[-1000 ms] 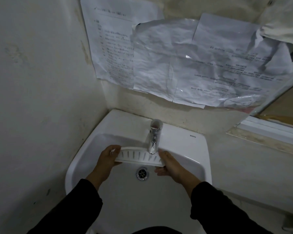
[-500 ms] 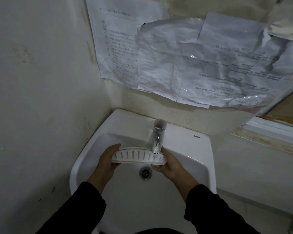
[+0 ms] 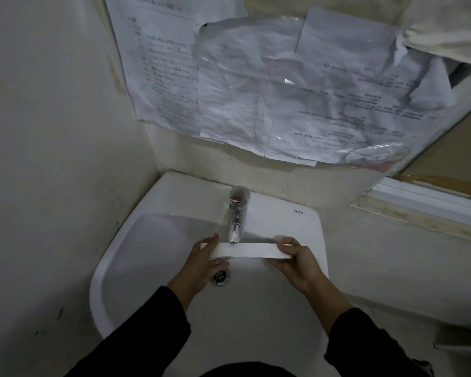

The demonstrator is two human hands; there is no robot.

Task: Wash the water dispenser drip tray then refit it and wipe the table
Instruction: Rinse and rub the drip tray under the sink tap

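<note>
The white drip tray point(image 3: 245, 250) is held level over the white sink point(image 3: 152, 229), right under the spout of the chrome tap point(image 3: 236, 219). Its plain smooth side faces me; the slots are hidden. My left hand point(image 3: 206, 261) grips its left end, fingers wrapped beneath. My right hand point(image 3: 297, 261) grips its right end, thumb on top. The drain point(image 3: 220, 276) shows just below the tray, between my hands. I cannot tell whether water is running.
Wrinkled printed papers point(image 3: 283, 91) hang on the wall above the sink. A bare wall point(image 3: 52, 159) stands close on the left. A ledge and window frame point(image 3: 424, 205) run along the right. My dark sleeves fill the bottom of the view.
The tray has been turned over, so its slotted face no longer shows. My right hand has shifted to the right, out to the tray's end.
</note>
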